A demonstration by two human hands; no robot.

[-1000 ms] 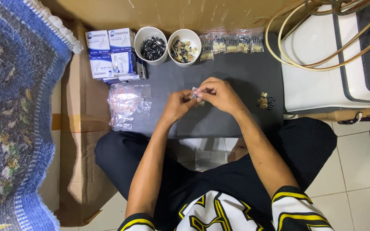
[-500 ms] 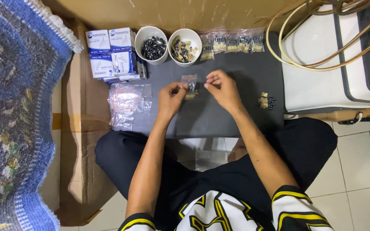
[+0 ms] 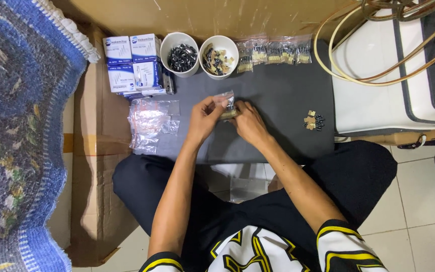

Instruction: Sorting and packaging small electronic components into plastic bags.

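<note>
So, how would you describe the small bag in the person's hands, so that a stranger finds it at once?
Start at the dark grey mat on the floor before the seated person. Above its middle, the left hand and right hand meet on a small clear plastic bag. Unlike the empty clear bags piled at the mat's left edge, it is held up and has small parts inside.

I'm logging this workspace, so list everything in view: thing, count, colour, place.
Small bag: one, clear, held between both hands over the mat.
Mat: one, dark grey, centre.
Cups: two, white, holding small parts, mat's far edge.
Filled bags: a row, clear, right of the cups.
Boxes: a stack, white and blue, far left of the mat.
Empty bags: a pile, clear, mat's left side.
Loose parts: small heap, tan and black, mat's right side.
Rug: one, blue patterned, far left.
Left hand: grip on the bag.
Right hand: at the bag.
</note>
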